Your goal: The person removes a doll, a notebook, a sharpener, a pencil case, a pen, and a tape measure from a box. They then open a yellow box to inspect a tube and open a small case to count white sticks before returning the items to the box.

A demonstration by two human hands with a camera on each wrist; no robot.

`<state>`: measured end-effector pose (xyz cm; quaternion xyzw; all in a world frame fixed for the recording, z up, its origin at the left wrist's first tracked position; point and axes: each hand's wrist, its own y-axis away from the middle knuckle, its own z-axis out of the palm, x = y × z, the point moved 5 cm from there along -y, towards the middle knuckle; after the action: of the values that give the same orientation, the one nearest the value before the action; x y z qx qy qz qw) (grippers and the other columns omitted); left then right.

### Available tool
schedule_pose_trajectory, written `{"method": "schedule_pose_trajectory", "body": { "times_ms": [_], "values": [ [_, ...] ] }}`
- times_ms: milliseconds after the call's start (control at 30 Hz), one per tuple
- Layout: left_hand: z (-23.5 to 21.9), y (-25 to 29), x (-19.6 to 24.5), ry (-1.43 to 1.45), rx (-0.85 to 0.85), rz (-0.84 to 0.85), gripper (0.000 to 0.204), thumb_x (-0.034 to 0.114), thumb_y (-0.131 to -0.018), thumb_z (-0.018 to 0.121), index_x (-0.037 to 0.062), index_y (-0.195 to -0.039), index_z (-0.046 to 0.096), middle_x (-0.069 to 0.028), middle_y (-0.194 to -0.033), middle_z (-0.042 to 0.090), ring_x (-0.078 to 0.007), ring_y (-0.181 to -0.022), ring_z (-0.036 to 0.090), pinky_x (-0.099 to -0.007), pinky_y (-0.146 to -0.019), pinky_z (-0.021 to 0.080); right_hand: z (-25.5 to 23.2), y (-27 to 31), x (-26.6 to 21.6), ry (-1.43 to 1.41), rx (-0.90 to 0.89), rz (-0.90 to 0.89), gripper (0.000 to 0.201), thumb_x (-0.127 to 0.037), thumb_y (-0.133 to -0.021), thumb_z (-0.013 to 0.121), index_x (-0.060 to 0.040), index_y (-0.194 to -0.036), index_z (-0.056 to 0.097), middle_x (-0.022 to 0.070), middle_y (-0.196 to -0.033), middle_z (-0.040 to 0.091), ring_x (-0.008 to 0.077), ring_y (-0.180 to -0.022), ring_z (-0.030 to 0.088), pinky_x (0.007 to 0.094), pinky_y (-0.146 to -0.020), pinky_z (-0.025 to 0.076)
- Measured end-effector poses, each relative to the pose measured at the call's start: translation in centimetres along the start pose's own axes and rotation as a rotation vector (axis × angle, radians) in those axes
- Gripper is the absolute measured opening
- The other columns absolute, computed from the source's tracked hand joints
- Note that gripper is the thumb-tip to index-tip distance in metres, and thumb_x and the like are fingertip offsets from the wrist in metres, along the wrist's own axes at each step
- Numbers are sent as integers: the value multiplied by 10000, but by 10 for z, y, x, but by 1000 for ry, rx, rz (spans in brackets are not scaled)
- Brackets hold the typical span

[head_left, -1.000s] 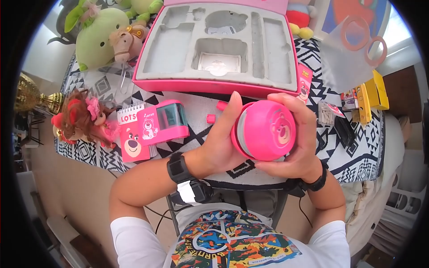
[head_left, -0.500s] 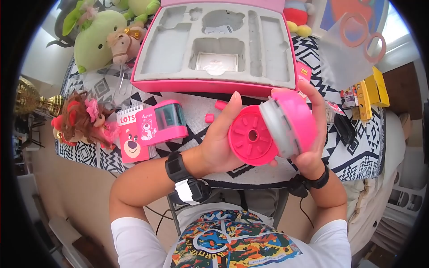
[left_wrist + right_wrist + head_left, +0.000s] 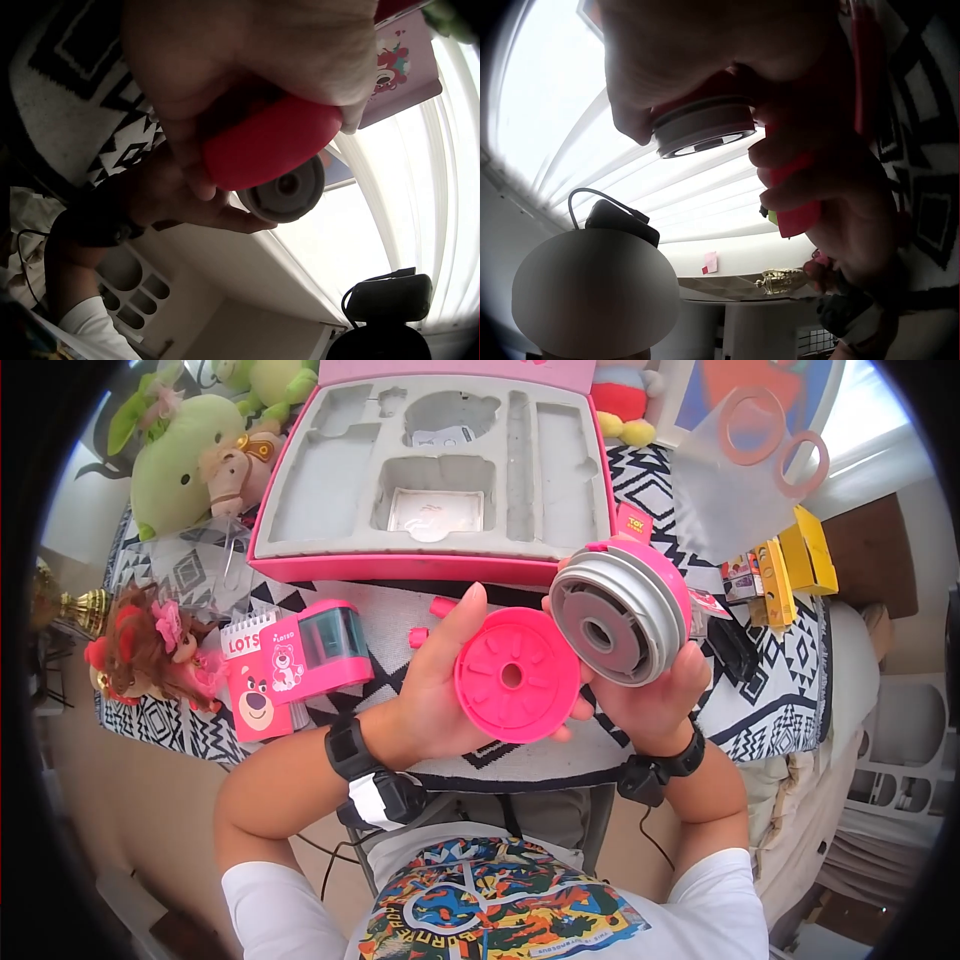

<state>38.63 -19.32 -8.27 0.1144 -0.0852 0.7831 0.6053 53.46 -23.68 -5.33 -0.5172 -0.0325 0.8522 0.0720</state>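
Note:
In the head view my left hand [image 3: 430,695] holds a round pink cap [image 3: 490,710] with radial ribs and a centre hole, its inner side facing up. My right hand [image 3: 650,705] grips the matching pink-and-grey round body [image 3: 638,622], tilted so its grey ringed underside faces the cap. The two parts are separate, side by side over the table. From the left wrist, the cap [image 3: 274,142] shows as a curved red shell under the palm, with the grey underside [image 3: 300,196] behind it. In the right wrist view the body's grey rim [image 3: 705,131] shows below the right hand.
Behind the hands stands an open pink box [image 3: 400,568] with a grey moulded insert. A pink sharpener-like case [image 3: 345,650] and a bear notebook [image 3: 260,695] lie left, near a doll [image 3: 145,645]. Yellow boxes [image 3: 808,550] and a clear bag [image 3: 725,490] are at right.
The closed pink round thing has come apart; my right hand has lifted the pink-and-grey body off the cap and turned its underside into view. The head view has shifted slightly.

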Motion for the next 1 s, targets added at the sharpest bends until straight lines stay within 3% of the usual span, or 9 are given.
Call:
{"method": "schedule_pose_trajectory", "body": {
  "times_ms": [100,267,433,567,667,733,867,933,1000],
  "values": [
    [1,1,0,-27,53,0,951,791,-951,351,2,-1475,433,-266,-1374,562,-456,-1179,628,-558,-913,568,2,0,-1,60,-6,27,1116,-789,-826,566,-61,-1603,232,228,-1573,381,371,-1449,411,535,-1222,316],
    [7,1,1,-85,114,21,926,764,-965,370,15,-1509,404,-256,-1439,522,-456,-1234,599,-597,-1004,513,7,-2,-7,78,16,53,1137,-670,-790,740,-50,-1587,219,230,-1526,431,359,-1417,456,502,-1186,387],
    [4,0,3,-28,-173,76,768,642,-1046,335,29,-1500,422,-162,-1470,537,-325,-1331,556,-499,-1086,479,8,-1,-6,64,27,-16,1163,-496,-701,900,-35,-1547,249,253,-1451,480,339,-1351,528,476,-1117,464],
    [4,1,2,2,13,89,740,623,-1057,329,40,-1502,428,-131,-1471,544,-265,-1346,546,-457,-1124,438,9,-3,-6,188,-257,-280,1126,-297,-675,922,-18,-1529,244,259,-1477,448,311,-1361,495,421,-1119,417],
    [15,0,4,45,-164,120,730,623,-1061,315,53,-1503,432,-107,-1475,545,-231,-1351,538,-427,-1140,412,16,0,-12,462,-332,-435,1077,-232,-651,913,-5,-1491,278,266,-1478,438,316,-1327,523,417,-1108,428],
    [16,4,4,-265,126,52,907,760,-988,294,30,-1513,413,-151,-1487,525,-274,-1346,543,-438,-1108,455,16,0,-13,542,-335,-464,1127,-318,-652,922,-10,-1508,257,287,-1459,455,328,-1305,535,433,-1093,441],
    [15,3,3,-310,159,63,984,818,-947,270,25,-1514,405,-147,-1494,517,-263,-1340,547,-428,-1109,455,19,1,-15,679,-346,-509,1185,-366,-630,944,-16,-1521,244,309,-1431,477,346,-1275,550,455,-1064,458],
    [13,0,2,-48,-101,149,805,719,-1010,287,75,-1462,458,-80,-1404,577,-194,-1293,564,-398,-1097,456,25,0,-19,662,-372,-508,1124,-230,-625,936,-40,-1512,272,287,-1442,461,345,-1295,547,436,-1053,472],
    [12,1,2,-51,-83,169,812,724,-1007,284,74,-1463,451,-84,-1401,574,-194,-1293,563,-394,-1098,456,31,-2,-24,646,-397,-514,1084,-94,-620,928,-65,-1503,299,264,-1454,444,345,-1316,543,417,-1043,486]
  ]
}}
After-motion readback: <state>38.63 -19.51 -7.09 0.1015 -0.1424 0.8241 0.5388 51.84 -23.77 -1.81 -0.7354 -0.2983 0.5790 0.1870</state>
